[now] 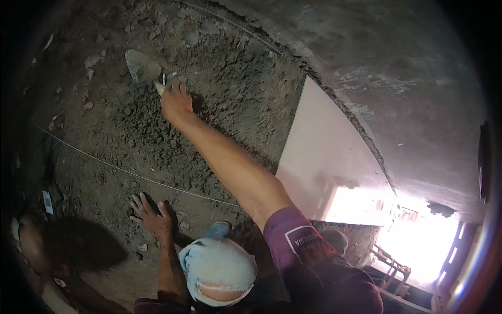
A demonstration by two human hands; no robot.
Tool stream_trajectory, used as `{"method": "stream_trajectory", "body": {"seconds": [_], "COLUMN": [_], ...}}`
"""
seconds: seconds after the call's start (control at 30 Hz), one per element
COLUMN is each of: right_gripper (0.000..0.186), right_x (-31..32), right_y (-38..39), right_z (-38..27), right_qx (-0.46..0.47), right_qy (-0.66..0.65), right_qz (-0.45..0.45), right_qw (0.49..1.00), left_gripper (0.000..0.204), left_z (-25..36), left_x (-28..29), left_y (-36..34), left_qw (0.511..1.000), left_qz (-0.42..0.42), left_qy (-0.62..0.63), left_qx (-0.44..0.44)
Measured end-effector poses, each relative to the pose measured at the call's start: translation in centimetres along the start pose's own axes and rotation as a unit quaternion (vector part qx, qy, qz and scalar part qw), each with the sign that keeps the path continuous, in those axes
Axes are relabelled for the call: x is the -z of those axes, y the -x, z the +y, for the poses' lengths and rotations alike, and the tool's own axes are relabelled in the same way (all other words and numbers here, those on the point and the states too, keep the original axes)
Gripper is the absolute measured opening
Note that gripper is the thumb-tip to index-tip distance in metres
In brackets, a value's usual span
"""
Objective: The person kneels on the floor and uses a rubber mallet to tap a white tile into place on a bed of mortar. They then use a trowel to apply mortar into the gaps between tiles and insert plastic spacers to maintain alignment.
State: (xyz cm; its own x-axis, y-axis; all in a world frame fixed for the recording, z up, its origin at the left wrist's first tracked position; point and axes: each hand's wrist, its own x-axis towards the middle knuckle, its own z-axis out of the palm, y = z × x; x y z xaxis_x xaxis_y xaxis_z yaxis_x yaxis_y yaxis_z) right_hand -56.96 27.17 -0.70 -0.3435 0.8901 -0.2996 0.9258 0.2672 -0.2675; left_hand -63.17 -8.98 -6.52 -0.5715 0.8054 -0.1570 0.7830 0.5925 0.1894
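Note:
My right hand (177, 102), reaching far forward, is closed around the handle of a pointing trowel (142, 66). The trowel's pale, soil-smeared blade lies on the ground just beyond the fingers, pointing up and left. Loose, crumbly dark mortar or damp soil (157, 133) is heaped beside and below that hand. My left hand (151, 217) rests palm down with fingers spread on the bare ground, nearer to me. A taut white string (130, 172) runs across the ground between my two hands.
A large pale tile (319, 146) lies to the right, along a grey concrete surface (408, 104). Another string (230, 22) runs along the far edge. Dim shapes sit at lower left by a small pale rectangular item (47, 202). A wooden frame (389, 261) stands near the bright opening.

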Motion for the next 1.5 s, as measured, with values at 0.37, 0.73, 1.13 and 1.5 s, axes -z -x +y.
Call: {"method": "stream_trajectory", "body": {"seconds": [0.37,0.73,1.13,1.5], "right_gripper": [0.067,0.038,0.042,0.06], "right_x": [7.1,5.0,2.5,-3.0], "right_y": [5.1,26.0,25.7,23.0], "right_z": [-2.1,11.4,22.3,22.8], "right_qx": [-0.075,-0.308,-0.434,-0.438], "right_qy": [-0.186,-0.463,-0.385,-0.474], "right_qz": [-0.171,0.165,0.178,0.157], "right_qw": [0.965,0.815,0.795,0.748], "left_gripper": [0.068,0.066,0.062,0.067], "left_z": [0.2,0.5,0.3,0.3], "left_x": [0.0,0.5,-0.4,-0.6], "left_y": [-0.4,0.4,0.5,0.6], "left_qw": [0.999,0.999,0.998,0.997], "left_qz": [-0.01,0.029,0.058,0.066], "left_qy": [-0.004,0.023,0.003,-0.004], "left_qx": [-0.03,-0.034,-0.026,-0.03]}}
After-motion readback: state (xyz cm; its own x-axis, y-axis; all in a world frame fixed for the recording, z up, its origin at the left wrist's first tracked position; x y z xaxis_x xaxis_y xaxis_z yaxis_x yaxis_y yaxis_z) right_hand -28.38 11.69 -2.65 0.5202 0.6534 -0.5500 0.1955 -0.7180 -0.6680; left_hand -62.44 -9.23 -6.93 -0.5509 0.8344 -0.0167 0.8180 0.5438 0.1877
